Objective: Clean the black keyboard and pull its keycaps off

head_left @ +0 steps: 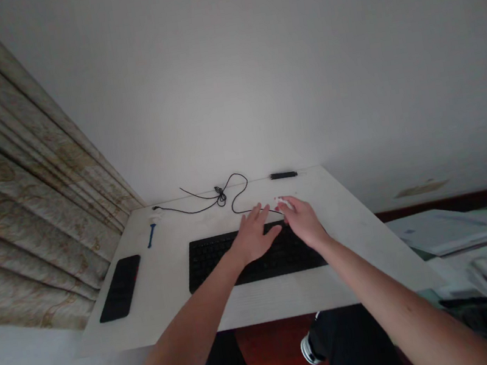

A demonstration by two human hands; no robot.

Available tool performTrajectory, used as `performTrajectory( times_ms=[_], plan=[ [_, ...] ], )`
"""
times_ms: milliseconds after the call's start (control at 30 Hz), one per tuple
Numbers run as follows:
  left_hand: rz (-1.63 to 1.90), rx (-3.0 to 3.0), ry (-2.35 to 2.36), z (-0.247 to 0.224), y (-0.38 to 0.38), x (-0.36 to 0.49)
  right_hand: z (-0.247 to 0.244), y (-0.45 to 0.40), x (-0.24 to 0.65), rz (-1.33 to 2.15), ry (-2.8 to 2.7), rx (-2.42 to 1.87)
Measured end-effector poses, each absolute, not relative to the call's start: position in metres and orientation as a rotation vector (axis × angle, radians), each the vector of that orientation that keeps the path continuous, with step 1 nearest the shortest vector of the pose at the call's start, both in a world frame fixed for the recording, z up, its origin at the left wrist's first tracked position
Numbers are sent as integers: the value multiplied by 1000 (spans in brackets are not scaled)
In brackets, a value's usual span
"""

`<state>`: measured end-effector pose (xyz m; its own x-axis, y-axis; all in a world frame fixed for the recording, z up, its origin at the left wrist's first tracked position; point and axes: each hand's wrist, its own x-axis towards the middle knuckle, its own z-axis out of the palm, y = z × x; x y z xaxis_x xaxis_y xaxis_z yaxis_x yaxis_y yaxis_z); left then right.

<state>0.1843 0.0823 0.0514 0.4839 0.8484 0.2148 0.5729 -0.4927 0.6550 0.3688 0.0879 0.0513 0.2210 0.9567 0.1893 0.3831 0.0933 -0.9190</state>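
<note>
A black keyboard (210,250) lies on the white desk (172,317) in front of me. My left hand (253,236) is over its middle, fingers spread and holding nothing. At the back edge, my right hand (302,221) has thumb and fingers curled together around a small white thing (280,201), too blurred to name. The keyboard's black cable (220,196) runs back from near my hands into a tied bundle, its plug end lying to the left. My forearms and hands cover part of the keys.
A black phone (120,288) lies at the desk's left, with a small blue tool (151,235) behind it. A thin black-handled tool (283,175) sits by the wall. Curtains (16,181) hang at left; papers (458,228) and bags are piled lower right.
</note>
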Motion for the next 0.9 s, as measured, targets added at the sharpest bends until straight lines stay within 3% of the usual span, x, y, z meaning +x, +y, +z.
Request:
performTrajectory(
  times_ms=[100, 200, 400, 567, 733, 900],
  plan=[
    [684, 2286, 1517, 54, 118, 109, 57, 139, 406, 488, -1373, -1682],
    [603, 2207, 2018, 59, 150, 26, 54, 171, 439, 563, -1519, -1755],
    [432, 1972, 2450, 53, 187, -71, 12, 128, 483, 259, -1271, -1775],
    [339, 1993, 2480, 44, 197, -83, -18, 64, 487, 162, -1078, -1883],
    [804, 2021, 2331, 62, 190, -65, -15, 61, 474, 107, -987, -1875],
    [871, 2060, 2148, 68, 151, -15, -11, 68, 475, 181, -979, -1825]
  ],
)
